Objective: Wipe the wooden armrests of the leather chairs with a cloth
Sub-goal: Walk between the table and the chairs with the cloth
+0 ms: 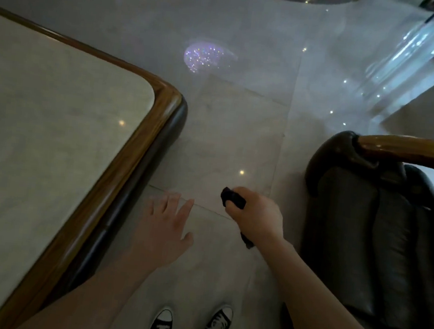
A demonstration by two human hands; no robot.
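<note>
A dark leather chair [377,246] stands at the right, with a curved wooden armrest [408,151] along its top edge. My right hand [256,216] hovers over the floor, left of the chair, closed on a small black cloth [232,198] that sticks out above and below the fist. The hand is well below and left of the armrest, not touching it. My left hand [164,228] is held out flat with its fingers spread and holds nothing.
A stone-topped table [42,126] with a rounded wooden rim [169,98] fills the left side. Glossy tiled floor [230,128] runs between table and chair. My two black-and-white sneakers [192,323] stand at the bottom. Glass fittings are at the far right.
</note>
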